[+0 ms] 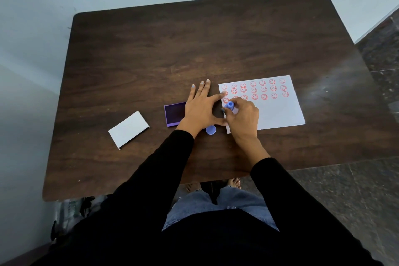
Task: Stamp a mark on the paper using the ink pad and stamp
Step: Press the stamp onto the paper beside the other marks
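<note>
A white sheet of paper [278, 110] lies on the right half of the dark wooden table [151, 54], with several red smiley marks in rows across its top. My right hand [244, 117] grips a small blue stamp [230, 106] upright over the paper's left edge, below the lowest row. My left hand [199, 108] lies flat with fingers spread; its index finger and thumb press the paper's left edge. The purple ink pad [173, 113], its lid off, sits just left of that hand and is partly covered by it.
A white rectangular lid [129, 129] rests on the table to the left of the ink pad. A small round blue cap [210, 130] lies near my left wrist. The table's front edge runs just above my legs; tiled floor shows at the right.
</note>
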Tool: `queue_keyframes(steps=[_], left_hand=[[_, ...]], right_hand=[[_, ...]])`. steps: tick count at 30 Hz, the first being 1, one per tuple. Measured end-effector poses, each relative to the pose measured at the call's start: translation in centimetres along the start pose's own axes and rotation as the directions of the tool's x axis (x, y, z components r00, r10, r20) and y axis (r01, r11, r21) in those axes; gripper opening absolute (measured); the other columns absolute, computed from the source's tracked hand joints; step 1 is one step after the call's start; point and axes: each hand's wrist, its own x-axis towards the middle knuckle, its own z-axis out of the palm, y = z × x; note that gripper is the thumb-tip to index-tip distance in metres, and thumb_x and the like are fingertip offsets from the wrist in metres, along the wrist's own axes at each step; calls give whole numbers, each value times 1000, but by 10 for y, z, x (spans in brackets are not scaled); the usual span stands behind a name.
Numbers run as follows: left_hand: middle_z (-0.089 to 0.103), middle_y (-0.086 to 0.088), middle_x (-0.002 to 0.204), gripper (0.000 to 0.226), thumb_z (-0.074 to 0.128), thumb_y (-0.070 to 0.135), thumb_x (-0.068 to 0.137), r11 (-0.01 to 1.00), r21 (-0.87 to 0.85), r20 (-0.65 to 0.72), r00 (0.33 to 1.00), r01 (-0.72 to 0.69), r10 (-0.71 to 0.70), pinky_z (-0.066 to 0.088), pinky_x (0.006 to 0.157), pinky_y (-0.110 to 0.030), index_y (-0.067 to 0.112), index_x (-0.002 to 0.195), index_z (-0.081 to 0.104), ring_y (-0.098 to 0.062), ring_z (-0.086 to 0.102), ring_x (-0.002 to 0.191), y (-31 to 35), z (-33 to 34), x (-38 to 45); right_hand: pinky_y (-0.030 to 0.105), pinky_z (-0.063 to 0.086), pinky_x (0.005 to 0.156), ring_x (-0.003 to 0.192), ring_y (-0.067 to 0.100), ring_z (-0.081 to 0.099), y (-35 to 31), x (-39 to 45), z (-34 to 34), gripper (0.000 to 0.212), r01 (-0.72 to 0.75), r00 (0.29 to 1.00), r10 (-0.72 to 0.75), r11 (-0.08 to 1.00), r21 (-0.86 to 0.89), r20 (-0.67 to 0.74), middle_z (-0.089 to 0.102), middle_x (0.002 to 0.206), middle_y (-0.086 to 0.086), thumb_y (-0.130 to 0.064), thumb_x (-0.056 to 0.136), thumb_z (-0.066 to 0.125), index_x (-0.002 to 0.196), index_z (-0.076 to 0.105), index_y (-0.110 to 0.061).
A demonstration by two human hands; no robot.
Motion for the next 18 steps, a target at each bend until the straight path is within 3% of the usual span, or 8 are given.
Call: queue_keyframes(steps=[3, 5, 8, 11, 13, 15, 18], left_hand=[[1, -15, 159, 95, 63, 73, 62, 1000, 0, 23, 1000, 12, -12, -8, 117, -47, 37, 143, 29, -28, -1, 148, 0, 0, 0], [-2, -15, 159, 96, 58, 77, 63, 1000, 28, 52, 999, 11, -13, -11, 116, -48, 38, 144, 24, -29, -3, 147, -1, -1, 0], [-3, -16, 159, 93, 53, 77, 69, 999, 33, 71, 997, 5, -7, -16, 114, -49, 37, 146, 20, -31, -4, 147, 0, -5, 0], [-1, -15, 159, 95, 56, 76, 68, 999, -31, 13, 999, 33, -33, -19, 112, -49, 36, 146, 20, -30, -4, 147, 1, -14, -5], [8, -12, 159, 93, 65, 75, 60, 995, -79, -11, 998, 65, -67, -22, 110, -50, 36, 139, 36, -28, -3, 147, 0, -21, -14], [17, -10, 158, 78, 74, 70, 50, 989, -120, 1, 997, 83, -83, -25, 108, -49, 34, 116, 56, -27, -6, 147, -3, -26, -27], [19, -11, 157, 59, 80, 63, 47, 993, -65, 49, 995, 94, -91, -27, 106, -51, 31, 92, 60, -29, -14, 146, -5, -26, -46]], right_hand=[[25, 46, 76, 84, 18, 65, 1, 3, -12, 23, -191, 968, 230, 934, 301, -99, 73, 94, 8, -24, 78, 73, 95, 68, -10], [19, 48, 73, 83, 14, 65, 6, 10, -24, 23, -322, 873, 468, 766, 557, -139, 73, 97, 7, -25, 77, 74, 95, 69, -13], [17, 52, 70, 79, 13, 63, 16, 27, -43, 20, -335, 750, 648, 544, 769, -132, 73, 96, 10, -23, 78, 74, 92, 69, -9], [21, 56, 70, 75, 10, 65, 21, 38, -57, 14, -289, 700, 700, 455, 842, -138, 71, 80, 1, -25, 78, 74, 85, 68, -14], [21, 57, 70, 71, 8, 65, 24, 41, -61, 17, -267, 689, 711, 429, 863, -140, 70, 74, -3, -27, 78, 74, 86, 69, -12], [21, 57, 71, 71, 9, 65, 26, 43, -64, 24, -269, 676, 725, 412, 870, -134, 70, 75, -2, -29, 78, 74, 91, 70, -9], [21, 57, 71, 70, 9, 64, 29, 46, -67, 28, -275, 654, 747, 383, 882, -120, 71, 80, 1, -31, 78, 74, 94, 71, -8]])
